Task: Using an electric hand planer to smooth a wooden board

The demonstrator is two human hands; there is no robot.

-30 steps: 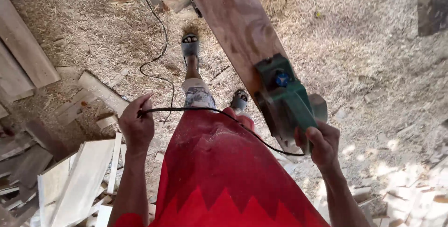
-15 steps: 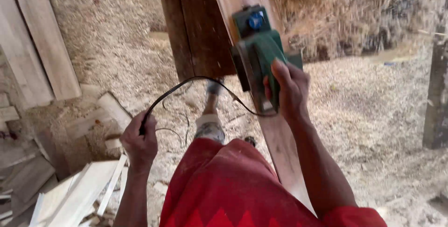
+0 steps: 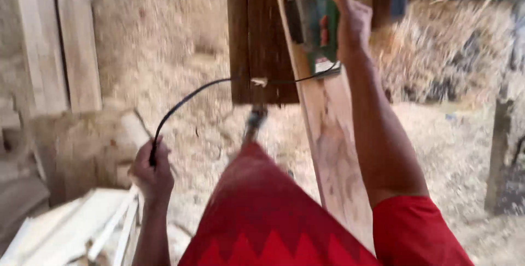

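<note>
A long pale wooden plank [image 3: 333, 151] runs away from me, up the middle of the view. On its far part sits a green electric planer [image 3: 316, 22], and my right hand [image 3: 350, 19] grips it with the arm stretched forward. A black power cord [image 3: 186, 102] curves from the planer down to the left. My left hand [image 3: 152, 174] is closed around that cord, held out to the left of my red garment. The whole view is blurred by motion.
A dark wooden post [image 3: 260, 41] stands just behind the plank. Pale boards [image 3: 57, 41] lean at the left, and cut planks [image 3: 71, 227] lie stacked at the lower left. Sawdust and shavings [image 3: 175, 52] cover the ground. Another post [image 3: 500, 156] stands at the right.
My right hand has pushed the planer farther along the plank, away from me. The view has tilted upward. My left hand stays closed on the cord.
</note>
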